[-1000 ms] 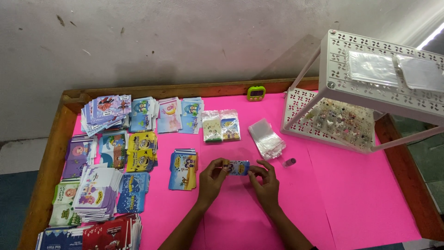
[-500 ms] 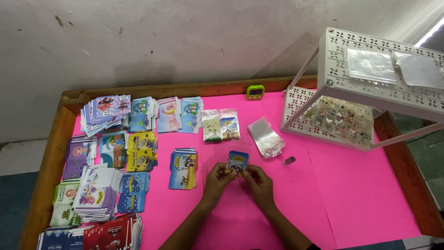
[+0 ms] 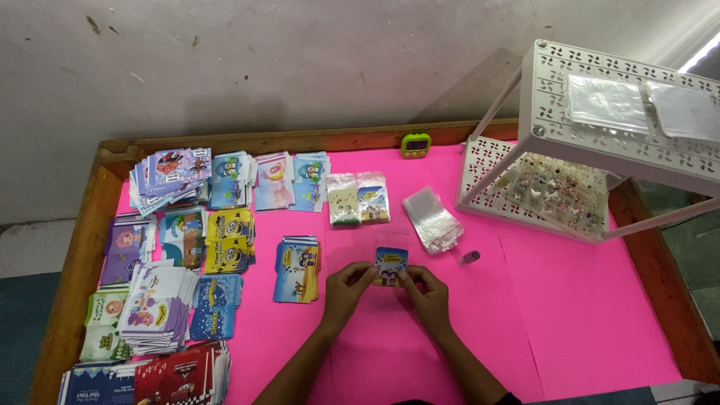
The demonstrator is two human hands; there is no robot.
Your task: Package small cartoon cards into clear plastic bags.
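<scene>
Around my left hand (image 3: 346, 289) and my right hand (image 3: 429, 294) the pink table sheet (image 3: 570, 315) is bare, mostly to the right and toward me. A stack of blue picture cards (image 3: 297, 268) lies just left, clear plastic sleeves (image 3: 433, 220) and a small dark bottle (image 3: 469, 257) right ahead. The white perforated plastic rack (image 3: 600, 150) blocks the far right corner.

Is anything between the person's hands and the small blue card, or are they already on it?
Nothing visible stands between them. The left hand and right hand both pinch the small blue card at its lower corners, above the pink table. The nearest things, a card stack and clear sleeves, lie apart.
</scene>
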